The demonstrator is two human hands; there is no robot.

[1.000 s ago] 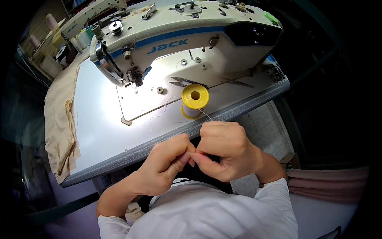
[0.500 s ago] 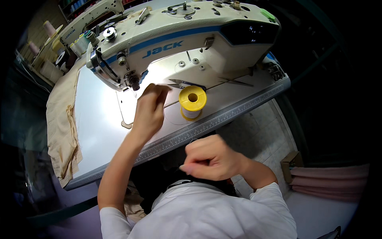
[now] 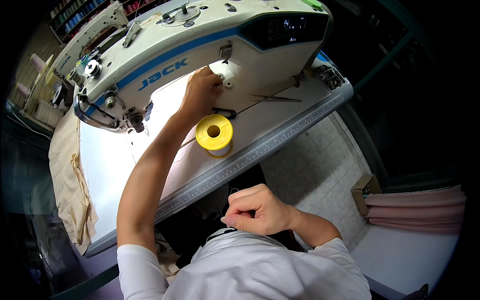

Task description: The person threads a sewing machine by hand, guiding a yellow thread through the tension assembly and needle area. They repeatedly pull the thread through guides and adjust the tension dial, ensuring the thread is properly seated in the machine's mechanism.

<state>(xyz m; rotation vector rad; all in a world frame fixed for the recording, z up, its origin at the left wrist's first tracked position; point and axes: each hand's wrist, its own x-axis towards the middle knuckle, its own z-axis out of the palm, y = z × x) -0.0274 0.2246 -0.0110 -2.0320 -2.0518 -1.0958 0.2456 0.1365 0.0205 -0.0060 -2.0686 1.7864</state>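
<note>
— Head view: left hand (image 3: 201,92) stretched far forward over the white table (image 3: 107,165), arm nearly straight, fingers curled together against the front of the sewing machine (image 3: 200,37), at two small round knobs (image 3: 224,80) under its arm. Whether pinching one of them, cannot tell.

— And the right hand (image 3: 257,210)?

— Held low, near the chest and off the table's front edge, closed in a loose fist, thumb pressed against the bent forefinger. Possibly a thread between them; too fine to tell.

— Changed from half a second ago?

— Left hand gone further up and right, from beside the needle area to the knobs on the machine body. Right hand about where it was, likewise closed. A second ago, both hands together at the table edge, fingertips meeting.

— Yellow spool (image 3: 214,134)?

— Standing upright on the table, just below the left wrist, not touched. Flat yellow top with a round hole in the middle, pale thread wound beneath. Beige cloth (image 3: 70,185) draped over the table's left end, well apart from both hands.
</note>
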